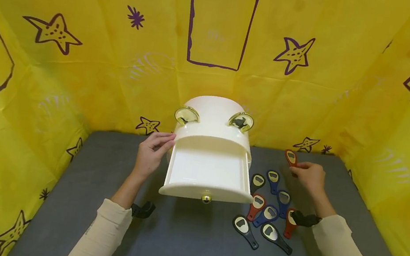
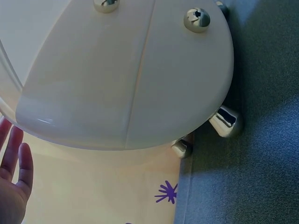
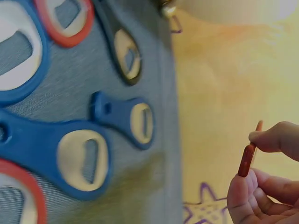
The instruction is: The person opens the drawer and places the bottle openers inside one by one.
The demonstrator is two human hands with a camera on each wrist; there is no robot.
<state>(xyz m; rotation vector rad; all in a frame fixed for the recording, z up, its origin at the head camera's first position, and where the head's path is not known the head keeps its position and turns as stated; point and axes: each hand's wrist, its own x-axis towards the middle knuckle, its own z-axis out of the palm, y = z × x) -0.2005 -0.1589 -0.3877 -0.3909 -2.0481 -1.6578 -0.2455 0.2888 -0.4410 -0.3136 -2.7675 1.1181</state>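
Red opener [image 1: 290, 158], pinched by the right hand [image 1: 310, 178] at three o'clock from the white chest [image 1: 213, 113] in the head view, might drop if the fingertips slip; one drawer [image 1: 183, 191] juts out, with three black openers [image 1: 247, 233], three blue openers [image 1: 265, 216] and two red openers [image 1: 255, 208] at four o'clock. Left wrist: straight-fingered, the left hand [image 2: 13, 189] at eight o'clock seems to touch the chest, perhaps too lightly to stop skidding; two knobs [image 2: 197, 20]. Right wrist: six openers [image 3: 42, 136], between eight and eleven o'clock.

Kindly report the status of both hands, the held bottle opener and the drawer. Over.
Left hand at side of white cabinet. Right hand pinching red bottle opener, off the table. Drawer pulled out, nothing seen blocking it.
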